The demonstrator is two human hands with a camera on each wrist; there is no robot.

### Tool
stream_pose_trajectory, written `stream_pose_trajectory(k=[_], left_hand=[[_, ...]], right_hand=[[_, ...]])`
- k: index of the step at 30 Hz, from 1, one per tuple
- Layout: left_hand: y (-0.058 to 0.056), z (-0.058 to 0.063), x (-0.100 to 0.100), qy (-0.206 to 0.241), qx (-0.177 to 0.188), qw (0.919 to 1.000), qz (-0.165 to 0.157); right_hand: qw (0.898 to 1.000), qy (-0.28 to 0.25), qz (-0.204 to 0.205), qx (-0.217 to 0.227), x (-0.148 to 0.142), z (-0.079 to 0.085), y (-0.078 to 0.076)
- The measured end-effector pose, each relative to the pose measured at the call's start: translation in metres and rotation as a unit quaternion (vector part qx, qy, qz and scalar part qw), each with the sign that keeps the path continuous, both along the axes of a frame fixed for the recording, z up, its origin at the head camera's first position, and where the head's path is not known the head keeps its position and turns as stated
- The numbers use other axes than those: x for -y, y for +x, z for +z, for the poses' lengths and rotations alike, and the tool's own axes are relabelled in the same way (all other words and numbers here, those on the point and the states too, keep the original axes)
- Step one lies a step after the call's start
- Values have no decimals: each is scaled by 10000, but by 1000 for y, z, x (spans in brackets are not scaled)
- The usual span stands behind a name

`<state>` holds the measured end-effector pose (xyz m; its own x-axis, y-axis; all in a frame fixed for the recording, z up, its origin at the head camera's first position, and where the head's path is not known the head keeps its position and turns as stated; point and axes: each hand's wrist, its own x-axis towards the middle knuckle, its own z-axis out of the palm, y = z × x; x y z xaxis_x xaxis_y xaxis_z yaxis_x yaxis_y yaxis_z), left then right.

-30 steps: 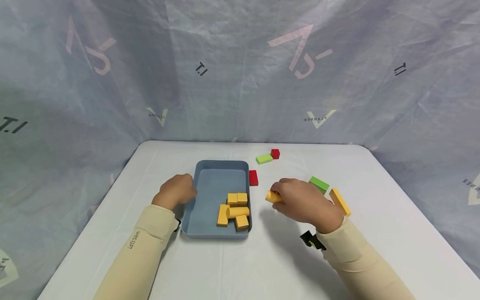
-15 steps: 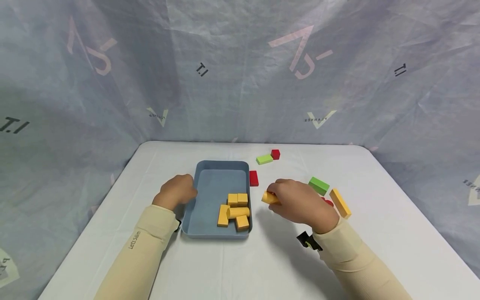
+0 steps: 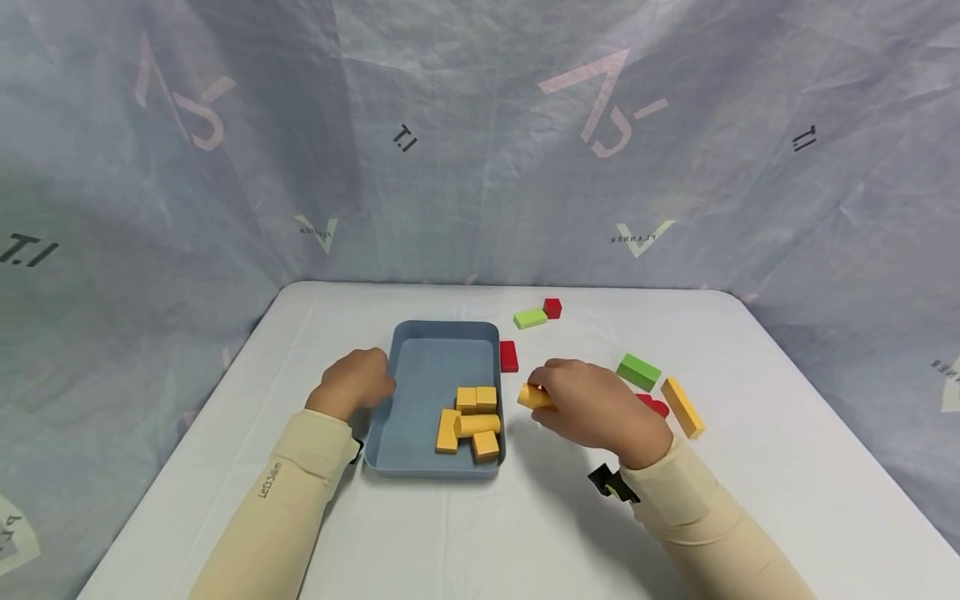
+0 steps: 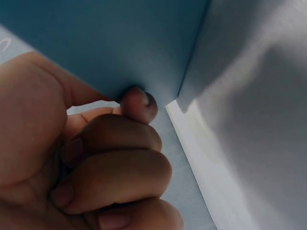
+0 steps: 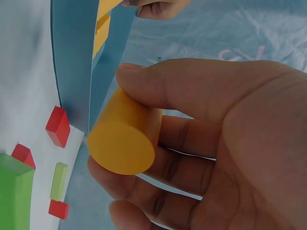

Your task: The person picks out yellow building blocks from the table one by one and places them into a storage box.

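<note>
My right hand (image 3: 596,408) holds a yellow cylinder block (image 5: 122,139) between thumb and fingers, in the air just right of the blue-grey tray (image 3: 431,472). At the tray's left side my left hand (image 3: 354,382) pinches the wall, its other fingers curled, as the left wrist view shows. Inside the tray, toward the near right corner, lie several yellow blocks: another yellow cylinder (image 3: 477,426), a flat yellow block (image 3: 447,431) and some yellow cubes (image 3: 485,447). The far end of the held cylinder is hidden by my fingers in the right wrist view.
Touching or close to the tray's right side is a flat red block (image 3: 508,357). Farther back lie a light green block (image 3: 530,318) and a red cube (image 3: 552,308). Beyond my right hand are a green block (image 3: 639,372), a red piece (image 3: 658,407) and a long yellow block (image 3: 683,408).
My right hand has moved slightly left toward the tray with the yellow cylinder, uncovering the red piece and more of the green block. My left hand and the tray have stayed put.
</note>
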<state>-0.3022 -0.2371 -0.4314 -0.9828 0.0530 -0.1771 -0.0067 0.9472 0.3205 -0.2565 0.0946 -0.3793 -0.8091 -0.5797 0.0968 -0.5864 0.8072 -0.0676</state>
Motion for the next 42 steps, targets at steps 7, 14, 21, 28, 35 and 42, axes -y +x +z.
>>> stream_pose_trajectory(k=[7,14,21,28,35,42], left_hand=[[0,-1,0,-4,-14,10000,13],[0,1,-1,1,18,10000,30],[0,2,-1,-10,10,10000,-18],[-1,1,-1,-10,-30,10000,-22],[0,0,-3,12,-42,10000,-58],[-2,-3,-1,-5,-122,9999,-51]], right_hand=[[10000,41,30,-12,2,0,-1],[9999,103,40,15,5,0,0],[9999,147,1,58,8,1,-1],[9998,93,142,-35,13,2,-2],[9997,82,218,-83,16,2,-4],[9992,39,370,-133,21,2,-6]])
